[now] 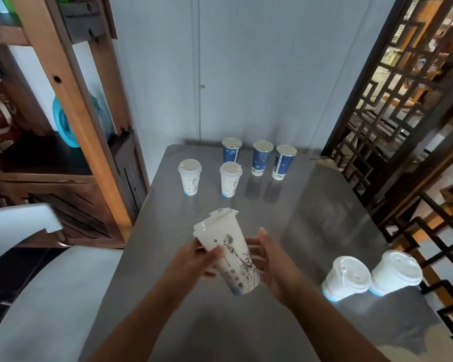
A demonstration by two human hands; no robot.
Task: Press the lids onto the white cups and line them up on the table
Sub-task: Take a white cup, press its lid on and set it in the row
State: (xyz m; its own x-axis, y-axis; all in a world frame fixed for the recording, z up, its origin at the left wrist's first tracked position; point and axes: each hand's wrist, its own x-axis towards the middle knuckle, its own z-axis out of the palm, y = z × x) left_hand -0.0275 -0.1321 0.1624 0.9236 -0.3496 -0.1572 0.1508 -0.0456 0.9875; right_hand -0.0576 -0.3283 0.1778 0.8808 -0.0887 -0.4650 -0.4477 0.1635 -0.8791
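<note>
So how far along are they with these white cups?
Two lidded white cups already stand side by side at the table's far end. The left hand grips a third white cup, tilted above the table, lid on top; the right hand is open beside it. Two more lidded white cups sit at the near right, not yet in that row.

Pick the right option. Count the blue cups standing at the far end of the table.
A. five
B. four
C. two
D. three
D: three blue cups stand in a row at the far end of the table, each with a lid on.
</note>
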